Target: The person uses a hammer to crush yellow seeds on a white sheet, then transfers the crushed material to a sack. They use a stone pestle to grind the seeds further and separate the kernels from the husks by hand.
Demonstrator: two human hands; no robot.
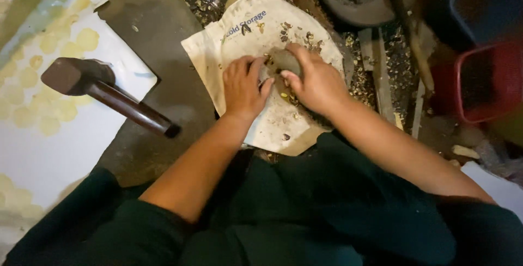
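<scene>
Dim warm light, brightest at centre, murky soft-focus edges, slight blur throughout

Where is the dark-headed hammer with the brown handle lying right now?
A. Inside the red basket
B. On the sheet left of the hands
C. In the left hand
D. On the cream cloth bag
B: the dark-headed hammer lies untouched on the white sheet with yellow spots, apart from the left hand and the right hand.

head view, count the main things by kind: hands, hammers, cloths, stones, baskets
hands: 2, left hand and right hand, both on the stone
hammers: 1, dark hammer lying at left
cloths: 1, pale cloth
stones: 1, grey stone
baskets: 1, red basket
total: 6
</scene>
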